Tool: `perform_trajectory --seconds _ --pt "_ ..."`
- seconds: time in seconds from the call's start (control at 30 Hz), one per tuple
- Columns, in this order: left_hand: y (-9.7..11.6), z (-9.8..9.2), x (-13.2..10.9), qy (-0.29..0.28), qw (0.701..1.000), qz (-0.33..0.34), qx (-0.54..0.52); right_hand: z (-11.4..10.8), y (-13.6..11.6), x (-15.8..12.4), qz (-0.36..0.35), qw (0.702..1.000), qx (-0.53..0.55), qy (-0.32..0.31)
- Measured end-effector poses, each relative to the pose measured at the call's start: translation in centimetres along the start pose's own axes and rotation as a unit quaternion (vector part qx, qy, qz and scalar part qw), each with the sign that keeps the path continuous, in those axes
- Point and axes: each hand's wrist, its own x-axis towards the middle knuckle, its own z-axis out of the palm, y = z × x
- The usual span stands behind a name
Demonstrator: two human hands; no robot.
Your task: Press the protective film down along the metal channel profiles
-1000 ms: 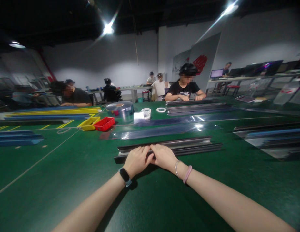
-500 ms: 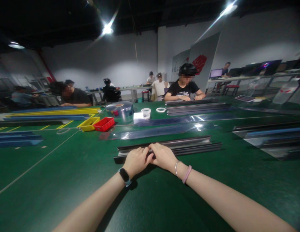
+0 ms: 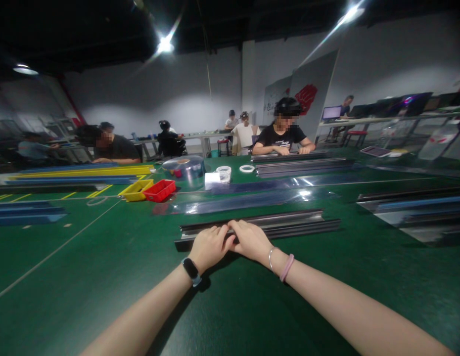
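Observation:
A dark metal profile (image 3: 297, 225) with a pale inner channel lies crosswise on the green table (image 3: 230, 306). My left hand (image 3: 210, 246) rests on its left part, fingers bent over it and closed together. Against it, my right hand (image 3: 250, 241) lies on the profile too, its fingers closed and curled over the far side. Thumbs and fingertips of both hands meet near the profile's middle. The fingertips are partly hidden, and whether they pinch anything small cannot be made out. Beyond the profile lies a clear plastic strip (image 3: 245, 201).
A yellow tray (image 3: 136, 191) and a red tray (image 3: 160, 191) stand at the left, near a roll of clear film (image 3: 193, 170). More profiles (image 3: 304, 167) lie farther back, before a person (image 3: 284, 133) across the table. Blue and dark profiles (image 3: 430, 210) lie at the right.
My hands and the profile have stayed in place. Across the table, the person's hand and the profile under it have shifted slightly left.

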Motion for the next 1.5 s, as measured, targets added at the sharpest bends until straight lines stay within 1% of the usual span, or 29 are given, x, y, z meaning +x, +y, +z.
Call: perform_trajectory --seconds 0.13,0.4,0.53,0.63,0.77,1.03,1.27,1.4,1.5 --pt "0.01 -0.05 -0.02 0.002 1.0 0.0 -0.01 0.12 0.06 -0.05 0.014 1.0 -0.008 -0.006" --pt "-0.09 0.07 -0.03 -0.014 1.0 0.001 0.001 0.09 0.11 -0.11 0.006 1.0 0.0 0.007" --pt "-0.08 -0.09 -0.04 -0.004 1.0 -0.003 -0.012 -0.01 0.14 -0.08 0.015 1.0 0.003 -0.003" --pt "-0.16 0.11 -0.09 -0.006 1.0 0.004 -0.007 -0.08 0.12 -0.11 0.015 1.0 0.01 -0.006" --pt "-0.3 0.48 -0.11 -0.01 1.0 0.015 0.005 0.03 0.18 -0.18 0.017 0.999 0.032 0.009" --pt "-0.25 0.23 -0.13 -0.001 1.0 0.019 -0.002 0.46 0.38 -0.1 0.012 0.999 0.035 0.006" --pt "-0.4 0.58 -0.11 -0.015 0.999 0.03 0.005 0.13 0.33 -0.24 0.014 0.998 0.059 0.023" --pt "-0.38 0.58 -0.1 -0.009 0.999 0.037 0.007 0.11 0.45 -0.23 0.009 0.998 0.063 0.017" --pt "-0.3 0.63 -0.07 -0.004 0.999 0.05 0.014 0.18 0.5 -0.1 -0.002 0.999 0.045 0.007"
